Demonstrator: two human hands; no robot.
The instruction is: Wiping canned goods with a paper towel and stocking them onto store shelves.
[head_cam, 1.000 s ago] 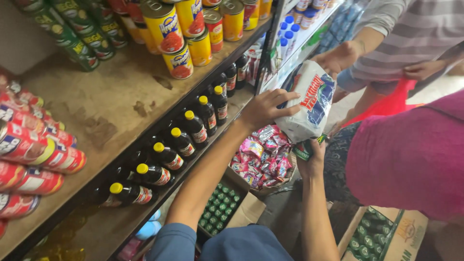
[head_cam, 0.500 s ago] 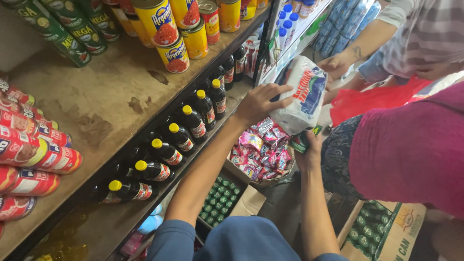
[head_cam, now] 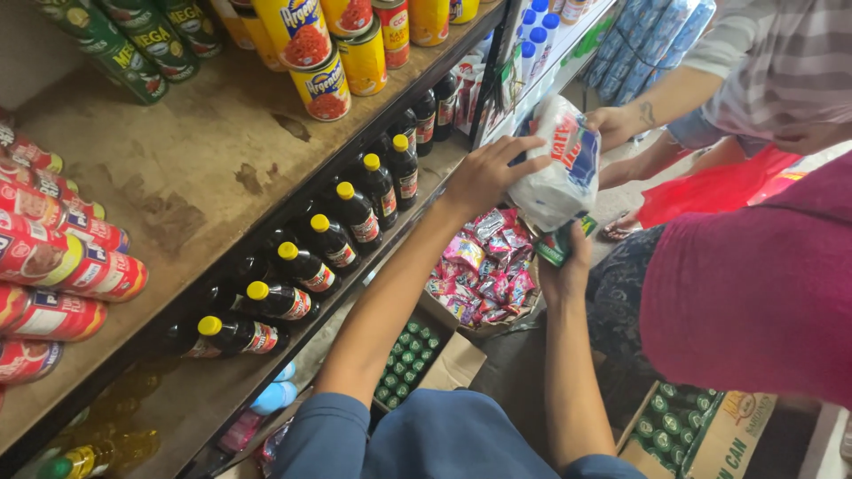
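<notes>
Your left hand (head_cam: pixel 486 174) lies on the near side of a white plastic bag (head_cam: pixel 562 168) with red and blue print, its fingers (head_cam: pixel 524 153) spread and curled over the bag's upper face, gripping it. Your right hand (head_cam: pixel 565 269) comes up from beneath; its fingers (head_cam: pixel 581 241) close around a small green packet (head_cam: pixel 561 243) that sits pressed against the bag's underside, though how firmly they pinch it is hard to tell from this angle. The bag hangs in the air between your two hands, out past the edge of the wooden shelf (head_cam: pixel 195 168).

Just beyond the fingertips of your left hand, on the bag's far side, another person's hand (head_cam: pixel 612 126) reaches in from a striped sleeve (head_cam: pixel 763 62) and touches the bag. Below your left fingers a basket of pink sweet packets (head_cam: pixel 484 266) rests near the floor. Behind your left wrist a row of dark sauce bottles with yellow caps (head_cam: pixel 328 239) runs along the lower shelf, and yellow tins (head_cam: pixel 324 84) stand on the shelf above. Close to your right forearm a person in a magenta garment (head_cam: pixel 754 284) fills the view.
</notes>
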